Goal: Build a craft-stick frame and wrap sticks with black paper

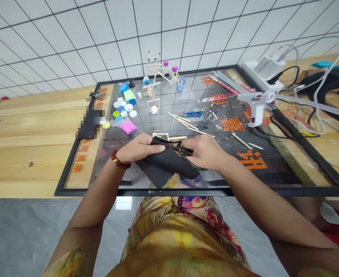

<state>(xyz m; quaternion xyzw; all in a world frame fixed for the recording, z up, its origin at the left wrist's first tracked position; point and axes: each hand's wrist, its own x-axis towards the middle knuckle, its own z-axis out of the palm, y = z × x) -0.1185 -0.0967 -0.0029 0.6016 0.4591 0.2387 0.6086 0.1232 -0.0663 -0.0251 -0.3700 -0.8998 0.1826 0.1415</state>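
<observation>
White tiled wall [146, 23] behind, thin dark grout lines, tiles stretched and slanting toward corners of view. Pale wooden table [28, 150] along wall, grain running lengthwise, dark knot [31, 164] at left. Black-framed glass panel [108, 169] on top. Grey floor [28, 234], faint marbling, bright patch of light [123, 202] near table edge.

Smooth, matt black paper [157, 169] here! The panel [150, 125] gleams, glossy like glass; the tabletop [28, 150] shows grained wood, the glue gun [256, 109] smooth plastic.
</observation>
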